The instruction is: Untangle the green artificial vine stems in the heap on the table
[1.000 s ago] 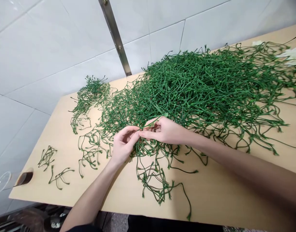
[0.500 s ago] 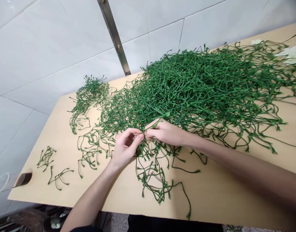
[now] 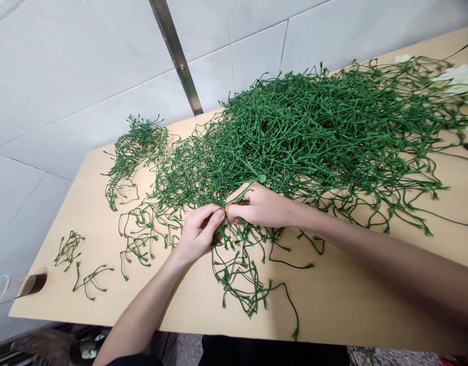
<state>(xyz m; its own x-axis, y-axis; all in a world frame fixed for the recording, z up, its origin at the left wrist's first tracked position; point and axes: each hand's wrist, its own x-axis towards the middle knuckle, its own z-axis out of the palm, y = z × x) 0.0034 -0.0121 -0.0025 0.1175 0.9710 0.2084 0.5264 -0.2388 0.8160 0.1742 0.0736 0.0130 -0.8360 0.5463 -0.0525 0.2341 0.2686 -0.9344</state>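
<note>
Both my hands meet at the front edge of a large heap of green artificial stems. My right hand is closed on a green plastic stem with a small pale-green tip that slants up past the knuckles. My left hand pinches thumb against fingers at the lower end of that same stem; the exact spot is hidden between the fingertips. Below the hands, several loose stems lie tangled on the light wooden table.
Smaller clumps of stems lie at the back left, with a few strays nearer the left edge. A clear plastic cup of dark liquid stands at the left corner. White artificial flowers lie far right. A tiled wall runs behind.
The view has shifted slightly. My left fingers have closed more tightly and drawn together at the stem's lower end; my right hand keeps its hold.
</note>
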